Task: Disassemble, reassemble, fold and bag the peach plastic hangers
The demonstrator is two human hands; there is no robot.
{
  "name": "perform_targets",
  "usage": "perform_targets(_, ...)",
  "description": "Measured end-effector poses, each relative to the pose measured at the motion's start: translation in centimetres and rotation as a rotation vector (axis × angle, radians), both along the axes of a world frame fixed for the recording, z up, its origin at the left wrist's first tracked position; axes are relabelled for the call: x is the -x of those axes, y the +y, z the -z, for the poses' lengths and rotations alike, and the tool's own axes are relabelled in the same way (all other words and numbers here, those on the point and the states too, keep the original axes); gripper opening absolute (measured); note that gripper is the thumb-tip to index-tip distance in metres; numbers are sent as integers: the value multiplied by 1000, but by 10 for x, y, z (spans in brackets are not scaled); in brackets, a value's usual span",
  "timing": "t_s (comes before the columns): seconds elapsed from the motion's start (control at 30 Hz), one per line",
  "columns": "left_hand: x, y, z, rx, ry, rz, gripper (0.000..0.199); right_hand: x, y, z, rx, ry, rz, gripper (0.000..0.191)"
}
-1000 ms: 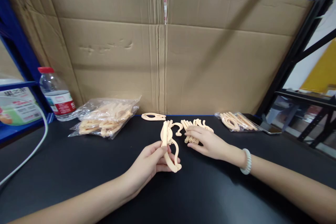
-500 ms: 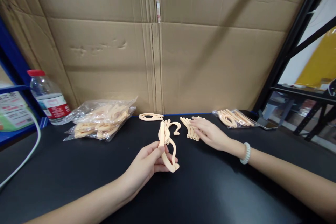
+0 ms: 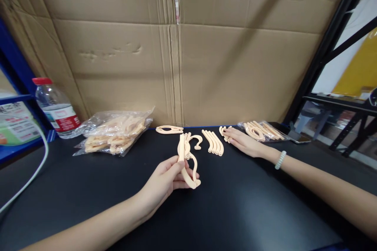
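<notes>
Near the middle of the black table, my left hand (image 3: 171, 174) is closed on a cream plastic hanger piece (image 3: 188, 178) with a curved arm and a rounded middle. Just behind it lie a cream hook (image 3: 197, 141) and more pieces, partly covered by the held one. Right of these, several curved cream strips (image 3: 212, 143) lie side by side. My right hand (image 3: 241, 142) reaches flat over some small cream pieces (image 3: 224, 132), its fingertips on them; whether it grips any is hidden. A folded cream hanger (image 3: 169, 130) lies at the back.
Bagged cream pieces (image 3: 118, 131) lie at the back left beside a red-capped bottle (image 3: 60, 111). Another bag (image 3: 262, 131) and a dark flat object (image 3: 299, 137) are at the back right. Cardboard (image 3: 126, 55) stands behind the table (image 3: 235, 208). A white cable (image 3: 38, 168) runs at left.
My right hand has moved right, off the row of curved strips and onto the small pieces beside it. My left hand still holds the hanger piece in nearly the same place.
</notes>
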State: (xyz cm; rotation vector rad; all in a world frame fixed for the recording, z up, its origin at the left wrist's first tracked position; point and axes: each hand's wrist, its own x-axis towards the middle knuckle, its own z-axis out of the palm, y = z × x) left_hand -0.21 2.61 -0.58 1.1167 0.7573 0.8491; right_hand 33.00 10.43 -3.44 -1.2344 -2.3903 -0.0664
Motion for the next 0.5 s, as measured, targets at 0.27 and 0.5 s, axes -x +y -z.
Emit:
perform_targets(0.27,1,1,3,8,-12,-5,30,63,-28,-10,0,-19,-153,49)
perform_targets(0.5,0,-1,1,-12,-12,-8,27,64,-16,-2,94,-96,-100,49)
